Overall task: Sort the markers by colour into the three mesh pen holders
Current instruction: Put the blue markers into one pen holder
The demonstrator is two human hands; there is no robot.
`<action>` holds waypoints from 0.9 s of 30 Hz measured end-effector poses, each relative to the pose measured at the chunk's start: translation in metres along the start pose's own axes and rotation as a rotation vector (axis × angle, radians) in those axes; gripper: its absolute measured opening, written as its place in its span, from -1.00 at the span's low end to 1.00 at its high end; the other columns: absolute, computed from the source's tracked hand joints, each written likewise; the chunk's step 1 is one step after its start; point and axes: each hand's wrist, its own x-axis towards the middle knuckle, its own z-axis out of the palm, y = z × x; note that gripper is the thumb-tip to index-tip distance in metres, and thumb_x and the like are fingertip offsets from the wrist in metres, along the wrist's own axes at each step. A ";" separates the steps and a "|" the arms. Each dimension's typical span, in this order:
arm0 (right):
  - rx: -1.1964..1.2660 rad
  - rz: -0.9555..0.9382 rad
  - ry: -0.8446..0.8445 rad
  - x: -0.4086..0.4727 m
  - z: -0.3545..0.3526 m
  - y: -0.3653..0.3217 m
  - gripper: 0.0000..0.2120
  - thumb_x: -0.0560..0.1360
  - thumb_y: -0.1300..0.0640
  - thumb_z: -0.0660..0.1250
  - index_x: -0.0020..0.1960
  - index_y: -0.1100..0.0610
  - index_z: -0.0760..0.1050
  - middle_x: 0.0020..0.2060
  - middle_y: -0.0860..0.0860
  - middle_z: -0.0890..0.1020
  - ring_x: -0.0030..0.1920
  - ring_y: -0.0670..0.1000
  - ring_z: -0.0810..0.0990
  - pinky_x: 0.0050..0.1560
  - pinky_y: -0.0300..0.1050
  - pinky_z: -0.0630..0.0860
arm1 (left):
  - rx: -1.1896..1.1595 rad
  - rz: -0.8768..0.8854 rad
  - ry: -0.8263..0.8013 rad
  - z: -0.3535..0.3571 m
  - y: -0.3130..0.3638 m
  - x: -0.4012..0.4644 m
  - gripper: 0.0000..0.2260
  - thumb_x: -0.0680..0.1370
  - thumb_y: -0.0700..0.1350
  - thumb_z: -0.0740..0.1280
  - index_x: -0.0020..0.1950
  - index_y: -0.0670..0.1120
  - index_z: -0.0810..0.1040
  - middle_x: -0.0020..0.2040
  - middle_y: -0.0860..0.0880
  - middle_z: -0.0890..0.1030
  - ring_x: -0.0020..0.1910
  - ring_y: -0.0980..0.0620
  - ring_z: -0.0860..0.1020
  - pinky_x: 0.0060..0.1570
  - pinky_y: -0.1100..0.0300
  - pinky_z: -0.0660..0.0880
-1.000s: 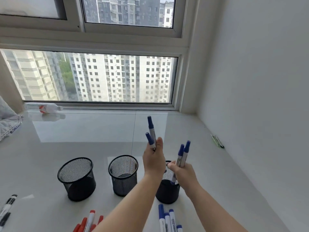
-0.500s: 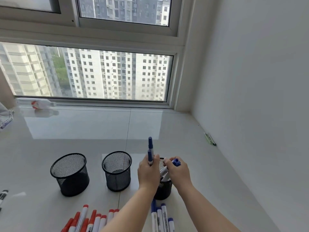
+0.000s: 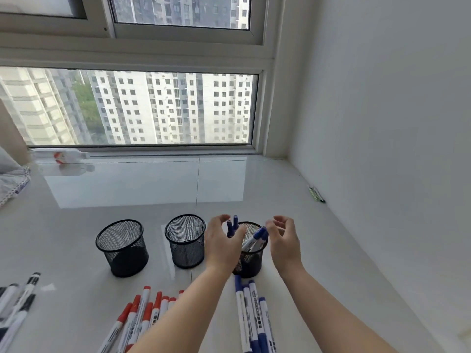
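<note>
Both hands have let go of the blue markers they gripped half a second ago: the left hand (image 3: 222,244) and right hand (image 3: 283,240) now hover with loosely spread fingers holding nothing, one on each side of the right holder (image 3: 251,261). Four blue markers (image 3: 256,238) now stand inside that holder, two upright behind the left fingers and two leaning toward the right rim; their lower bodies are hidden by the mesh and the left hand covers part of the rim. Left of the right holder stand the middle holder (image 3: 185,242) and, further left, the left holder (image 3: 122,248), spaced apart with nothing seen in them. Nearer the camera than the right holder lie more blue markers (image 3: 251,312), cut off by the bottom edge. Left of those, red markers (image 3: 142,314) lie partly under the left forearm, and black markers (image 3: 19,299) are blurred at the left edge. Bare glossy floor (image 3: 153,189) stretches from the right holder to the window (image 3: 153,108), with a wall (image 3: 382,123) off to its right.
</note>
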 end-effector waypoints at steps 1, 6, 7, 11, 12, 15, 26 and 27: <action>-0.034 -0.035 0.062 -0.007 -0.004 0.002 -0.85 0.51 0.05 0.26 0.05 0.04 0.37 -0.10 -0.11 0.51 -0.13 -0.20 0.50 -0.20 -0.33 0.38 | 0.025 0.023 0.045 -0.005 0.000 -0.006 -0.66 0.46 -0.04 0.38 0.18 -0.03 0.38 0.11 0.09 0.38 0.14 0.15 0.32 0.12 0.27 0.23; -0.204 -0.116 0.132 -0.046 -0.028 0.024 -0.90 0.51 0.17 0.25 -0.17 0.02 0.44 -0.32 -0.08 0.55 -0.29 -0.11 0.49 -0.31 -0.29 0.37 | 0.072 0.016 0.062 -0.027 -0.014 -0.040 -0.72 0.49 -0.13 0.31 0.18 -0.04 0.38 0.12 0.04 0.41 0.11 0.09 0.40 0.09 0.21 0.34; -0.245 -0.095 0.087 -0.053 -0.033 0.031 -0.88 0.50 0.18 0.25 -0.19 0.01 0.45 -0.34 -0.09 0.55 -0.30 -0.11 0.50 -0.33 -0.30 0.37 | 0.113 -0.008 -0.018 -0.028 -0.019 -0.047 -0.73 0.50 -0.13 0.31 0.18 -0.05 0.39 0.12 0.02 0.45 0.06 0.10 0.43 0.02 0.22 0.36; -0.474 0.028 -0.128 -0.080 -0.042 0.055 -0.93 0.49 0.11 0.26 -0.17 0.00 0.47 -0.32 -0.10 0.55 -0.24 -0.03 0.52 -0.28 -0.21 0.38 | 0.440 -0.108 -0.320 -0.024 -0.039 -0.072 -0.65 0.52 -0.04 0.27 0.27 -0.06 0.35 0.19 -0.05 0.44 0.07 0.02 0.49 0.02 0.18 0.42; -0.542 0.054 -0.181 -0.087 -0.042 0.059 -0.96 0.49 0.06 0.26 -0.14 -0.01 0.46 -0.31 -0.12 0.54 -0.23 -0.03 0.51 -0.27 -0.21 0.36 | 0.520 -0.123 -0.356 -0.021 -0.042 -0.077 -0.61 0.52 -0.02 0.26 0.31 -0.08 0.32 0.23 -0.07 0.42 0.13 -0.03 0.47 0.08 0.15 0.40; -0.736 0.031 -0.243 -0.103 -0.040 0.065 -0.87 0.49 -0.06 0.22 -0.05 -0.02 0.42 -0.26 -0.13 0.51 -0.22 -0.05 0.48 -0.27 -0.19 0.32 | 0.643 -0.118 -0.367 -0.012 -0.049 -0.090 -0.51 0.51 0.03 0.26 0.36 -0.14 0.25 0.28 -0.11 0.35 0.22 -0.08 0.42 0.14 0.14 0.36; -1.078 0.062 -0.306 -0.106 -0.034 0.060 -0.68 0.59 -0.01 0.00 0.17 0.16 0.36 0.15 0.08 0.45 0.15 0.11 0.44 0.05 -0.07 0.37 | 0.771 -0.177 -0.326 -0.001 -0.047 -0.096 -0.45 0.45 0.14 0.25 0.27 -0.22 0.30 0.22 -0.16 0.41 0.21 -0.13 0.41 0.15 0.08 0.37; -1.074 0.079 -0.303 -0.103 -0.033 0.058 -0.67 0.59 -0.02 0.00 0.18 0.16 0.37 0.16 0.09 0.45 0.16 0.12 0.44 0.07 -0.06 0.38 | 0.778 -0.183 -0.329 0.000 -0.047 -0.096 -0.43 0.45 0.15 0.25 0.28 -0.22 0.29 0.22 -0.16 0.41 0.21 -0.14 0.40 0.16 0.06 0.37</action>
